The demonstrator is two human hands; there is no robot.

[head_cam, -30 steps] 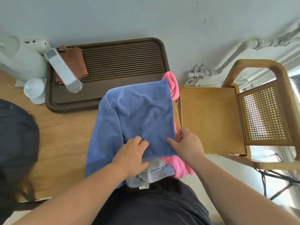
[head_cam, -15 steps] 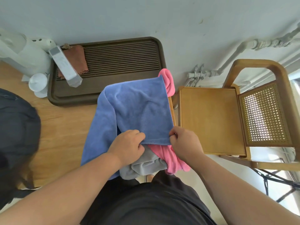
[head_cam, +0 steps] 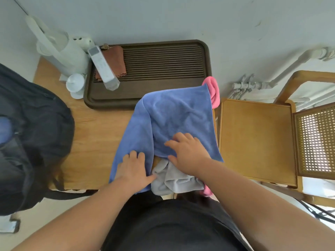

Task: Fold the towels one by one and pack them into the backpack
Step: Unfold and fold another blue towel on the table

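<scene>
1 wooden table [head_cam: 94, 138] bears blue towel [head_cam: 181, 115], tray [head_cam: 208, 69]; chair [head_cam: 253, 138] beside.

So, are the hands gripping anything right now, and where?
Nothing is gripped. The left hand and right hand press flat on the near end of the blue microfibre towel.

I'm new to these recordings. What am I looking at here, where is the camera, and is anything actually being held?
There is no machine here: these are a person's two bare arms, filmed by one wide-angle camera worn on their head and looking down. The left hand and right hand lie flat on a blue microfibre towel spread over a light wooden table; neither grips anything. A crumpled grey towel and a pink towel show beneath it. A dark backpack sits at the left, a dark brown ridged tray behind, and a wooden chair at the right.
</scene>
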